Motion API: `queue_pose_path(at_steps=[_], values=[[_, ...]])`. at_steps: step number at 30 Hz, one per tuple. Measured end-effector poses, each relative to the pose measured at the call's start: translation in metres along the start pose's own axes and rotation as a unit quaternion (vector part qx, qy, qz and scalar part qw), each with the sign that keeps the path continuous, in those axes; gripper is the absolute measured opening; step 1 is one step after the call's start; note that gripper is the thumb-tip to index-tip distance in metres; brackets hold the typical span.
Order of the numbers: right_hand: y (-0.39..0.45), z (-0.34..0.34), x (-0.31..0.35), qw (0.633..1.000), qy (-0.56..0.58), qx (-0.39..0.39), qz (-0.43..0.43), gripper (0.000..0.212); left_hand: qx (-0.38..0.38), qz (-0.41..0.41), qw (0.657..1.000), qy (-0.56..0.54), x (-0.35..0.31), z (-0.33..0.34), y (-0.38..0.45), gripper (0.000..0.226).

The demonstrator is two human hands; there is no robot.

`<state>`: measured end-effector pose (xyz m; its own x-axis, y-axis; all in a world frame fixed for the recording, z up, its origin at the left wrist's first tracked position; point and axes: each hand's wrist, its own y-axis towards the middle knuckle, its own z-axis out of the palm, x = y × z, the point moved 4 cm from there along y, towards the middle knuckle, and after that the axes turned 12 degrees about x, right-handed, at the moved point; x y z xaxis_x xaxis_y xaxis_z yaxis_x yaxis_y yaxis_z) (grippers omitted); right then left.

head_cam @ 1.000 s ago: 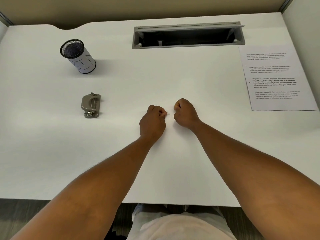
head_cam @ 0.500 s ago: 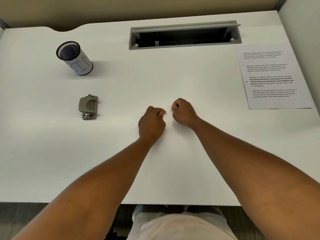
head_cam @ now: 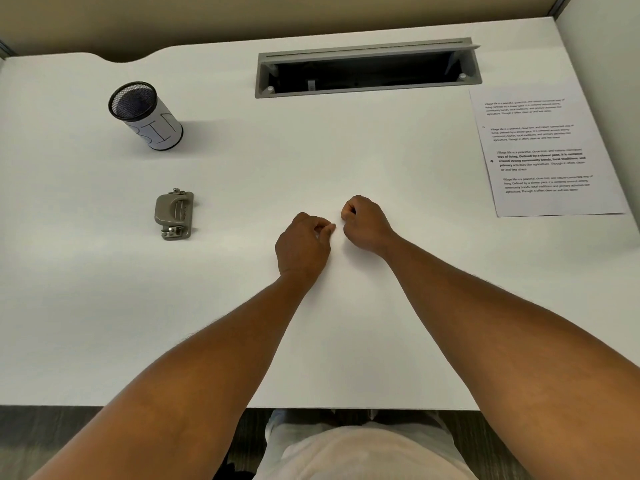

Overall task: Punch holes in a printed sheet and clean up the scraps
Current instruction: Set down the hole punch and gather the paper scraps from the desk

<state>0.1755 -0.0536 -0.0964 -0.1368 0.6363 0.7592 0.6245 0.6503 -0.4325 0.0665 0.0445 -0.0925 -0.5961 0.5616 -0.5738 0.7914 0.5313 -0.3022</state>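
Desk (head_cam: 242, 306) smooth matt white. Punch (head_cam: 174, 214) dull grey metal. Bin (head_cam: 145, 115) black wire mesh, paper-wrapped. Sheet (head_cam: 543, 157) matt paper.

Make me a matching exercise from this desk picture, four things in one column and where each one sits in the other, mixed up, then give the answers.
Things:
1. hole punch
2. mesh cup
3. printed sheet
4. cable slot

Places:
A. far right side of the desk
B. back edge, centre-right
C. left of the hands, mid-desk
D. back left of the desk

Pairs: 1-C, 2-D, 3-A, 4-B
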Motion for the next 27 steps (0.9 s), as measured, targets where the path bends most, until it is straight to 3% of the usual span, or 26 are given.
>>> queue_pose_path(at_steps=[10,16,27], values=[[-0.002,-0.001,0.002,1.0,-0.011,0.012,-0.009,0.024,0.009,-0.007,0.998,0.057,-0.01,0.006,0.0,0.019],[-0.002,0.0,0.001,1.0,-0.007,0.005,-0.002,0.018,0.027,-0.012,0.995,0.099,-0.014,0.009,0.002,0.018],[0.0,0.002,0.001,1.0,-0.008,-0.008,0.012,0.02,0.0,-0.061,0.998,0.032,0.006,-0.001,0.003,0.019]])
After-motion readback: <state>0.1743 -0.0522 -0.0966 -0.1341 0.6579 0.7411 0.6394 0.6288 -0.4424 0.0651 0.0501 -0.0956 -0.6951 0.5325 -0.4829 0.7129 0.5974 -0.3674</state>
